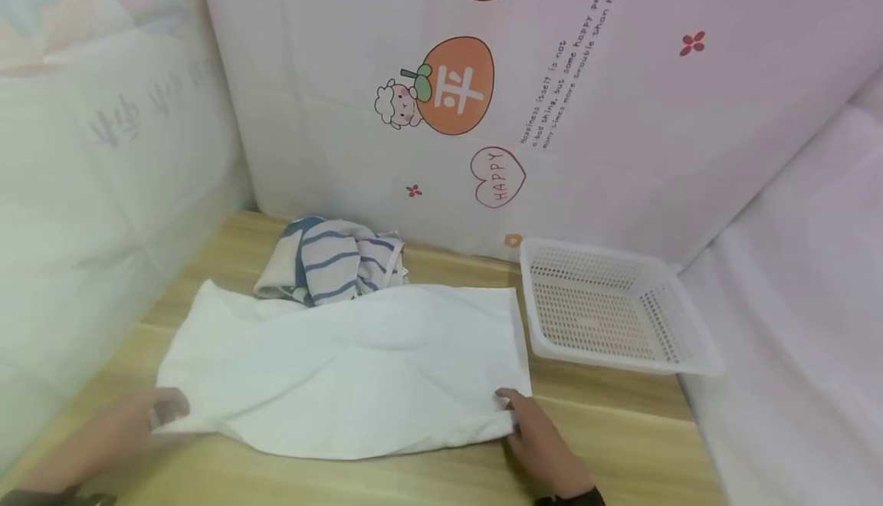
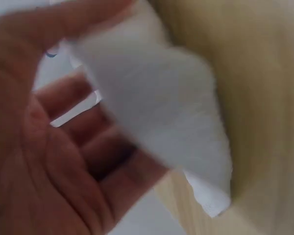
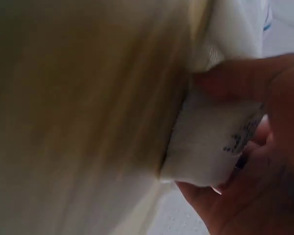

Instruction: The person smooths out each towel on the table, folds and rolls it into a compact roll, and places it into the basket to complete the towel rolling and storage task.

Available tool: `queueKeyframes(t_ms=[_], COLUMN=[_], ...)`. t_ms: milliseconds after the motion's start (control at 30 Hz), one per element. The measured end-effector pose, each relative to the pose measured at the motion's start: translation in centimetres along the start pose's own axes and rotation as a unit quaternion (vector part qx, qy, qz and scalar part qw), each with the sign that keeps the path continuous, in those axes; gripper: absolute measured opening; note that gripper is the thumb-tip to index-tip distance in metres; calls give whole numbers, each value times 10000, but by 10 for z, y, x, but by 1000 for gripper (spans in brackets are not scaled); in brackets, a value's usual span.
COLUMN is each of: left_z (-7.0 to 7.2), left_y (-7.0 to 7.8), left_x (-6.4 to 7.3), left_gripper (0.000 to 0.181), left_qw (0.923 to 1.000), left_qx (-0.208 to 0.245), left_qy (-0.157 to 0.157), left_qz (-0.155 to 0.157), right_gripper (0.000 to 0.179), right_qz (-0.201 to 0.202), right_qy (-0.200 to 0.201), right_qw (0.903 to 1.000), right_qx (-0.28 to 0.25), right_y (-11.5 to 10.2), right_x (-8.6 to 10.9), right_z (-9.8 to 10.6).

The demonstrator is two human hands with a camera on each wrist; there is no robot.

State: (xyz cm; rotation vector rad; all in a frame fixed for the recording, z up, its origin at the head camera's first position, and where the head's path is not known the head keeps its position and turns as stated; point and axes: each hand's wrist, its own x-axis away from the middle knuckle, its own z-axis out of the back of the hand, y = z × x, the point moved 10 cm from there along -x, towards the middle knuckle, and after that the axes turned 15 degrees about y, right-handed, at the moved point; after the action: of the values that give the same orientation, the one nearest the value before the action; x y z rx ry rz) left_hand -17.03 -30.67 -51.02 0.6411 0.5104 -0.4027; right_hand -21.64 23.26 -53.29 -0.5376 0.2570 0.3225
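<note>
A white towel (image 1: 359, 368) is spread across the tabletop, its near edge between the two hands. At its near left corner my left hand (image 1: 148, 418) pinches the cloth; in the left wrist view the thumb lies over the raised fabric (image 2: 157, 93) and the curled fingers are partly behind it. My right hand (image 1: 538, 437) grips the near right corner. The right wrist view has the thumb on top of the folded-over cloth (image 3: 206, 137), which bears small dark marks, with the other fingers underneath. Behind the towel lies a crumpled blue-and-white striped cloth (image 1: 338, 261).
A white perforated plastic basket (image 1: 624, 360) stands at the back right of the wooden table (image 1: 614, 437), close to the towel's right edge. Printed white sheets (image 1: 331, 107) hang as walls behind and on both sides.
</note>
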Motion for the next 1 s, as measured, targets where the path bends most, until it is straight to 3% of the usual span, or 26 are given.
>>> queueKeyframes(t_ms=[100,200,267,300,367,433,533,600,733,900,1000], left_z=[-1,0,3,4,3,-1,-16,-26,-37,-37,-24], left_y=[-6,-15,-20,-21,-28,-44,-78,-101,-126,-126,-119], left_x=[-2,-23,-45,-60,-87,-111,-136,-144,-150,-147,-147], left_gripper=[34,34,27,23,20,27,47,59,57,33,22], left_qw=[9969,9881,9862,9897,9932,9928,9850,9771,9725,9754,9807], left_qx=[-219,-646,-858,-794,-740,-748,-1027,-1218,-1413,-942,-833], left_qy=[-483,-830,-736,-549,-265,-195,-549,-862,-1149,-1355,-1204], left_qz=[579,1123,1211,1053,855,919,1273,1514,1452,1461,1299], right_gripper=[49,56,61,59,49,37,25,24,32,42,33], right_qz=[-3,-157,-259,-323,-229,75,434,480,297,4,-246], right_qy=[-413,-1016,-1220,-1256,-1095,-671,-192,-76,-170,-513,-750], right_qw=[9991,9946,9920,9911,9928,9973,9988,9988,9981,9933,9911], right_qx=[-10,-162,-217,-291,-419,-304,-146,5,506,1038,1067], right_y=[-1,-5,-9,-13,-22,-30,-37,-35,-8,33,46], right_x=[4,-3,-15,-24,-48,-78,-126,-154,-197,-216,-212], right_z=[-1,-2,1,3,8,13,12,6,-20,-45,-53])
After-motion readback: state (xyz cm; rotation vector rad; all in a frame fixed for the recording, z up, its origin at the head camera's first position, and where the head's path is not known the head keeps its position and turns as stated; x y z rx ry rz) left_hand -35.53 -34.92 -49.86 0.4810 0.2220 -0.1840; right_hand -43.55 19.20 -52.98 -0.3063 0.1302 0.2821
